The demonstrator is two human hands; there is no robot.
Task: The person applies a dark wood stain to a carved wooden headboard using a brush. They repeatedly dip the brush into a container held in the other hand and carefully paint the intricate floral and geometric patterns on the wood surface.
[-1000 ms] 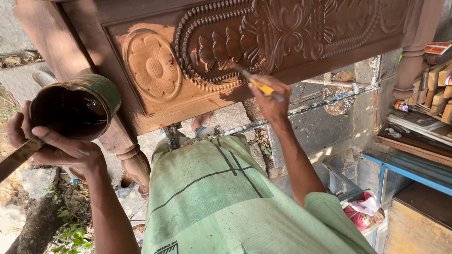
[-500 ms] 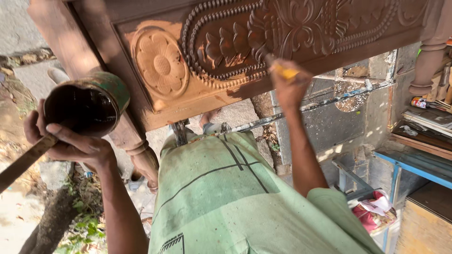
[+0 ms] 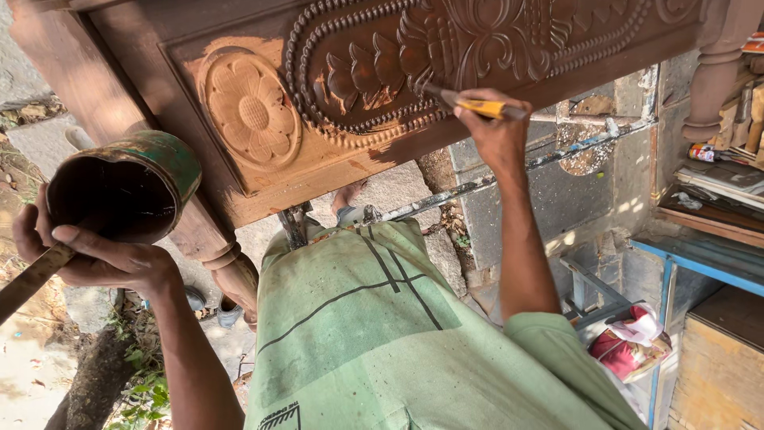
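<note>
1. Nearest the camera, the left hand (image 3: 95, 259) is closed around a round tin (image 3: 123, 187) with green-streaked sides, gripping its rim together with a wooden stick (image 3: 28, 283) that juts off toward the lower left.
2. The tin tilts its mouth toward the camera. The inside is coated dark brown; whether liquid stands in it, or how much, cannot be told from the shadowed interior.
3. Farther off and to the right, the right hand (image 3: 497, 135) is clenched on a yellow-handled brush (image 3: 465, 102), its bristles touching the beaded oval border of the carved wooden panel (image 3: 382, 72).
4. Judging by colour, the central oval with its leaf and flower carving is already dark and glossy, so that part looks coated.
5. The round flower medallion (image 3: 251, 111) on the left and the flat field around it down to the panel's lower edge remain pale, bare wood; that area seems left to do.
6. The turned post (image 3: 215, 255) beneath the tin looks reddish brown, though whether it is coated is unclear.
7. At the far right, a blue metal frame (image 3: 700, 267) and stacked wood (image 3: 740, 103) stand well apart from the work.
</note>
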